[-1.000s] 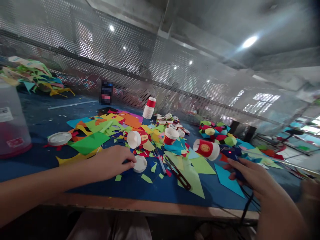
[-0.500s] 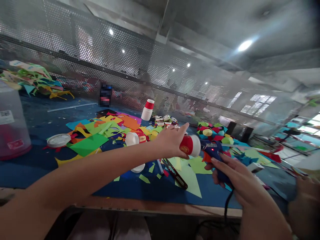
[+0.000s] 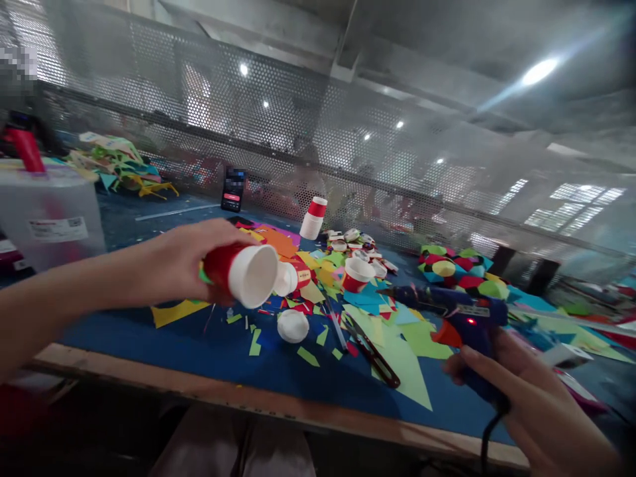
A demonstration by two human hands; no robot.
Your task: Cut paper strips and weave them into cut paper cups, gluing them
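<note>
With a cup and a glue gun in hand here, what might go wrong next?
The glue gun shows a lit red light and its nozzle points toward loose paper; hot glue might drip there. Its cord, hanging below the right hand, could snag on the table edge. The left hand might dent the cup if it grips too hard.

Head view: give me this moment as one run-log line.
left hand: holds red-and-white cup, tipped sideways | right hand: grips blue glue gun, red light lit | blue table: white lid, paper scraps
</note>
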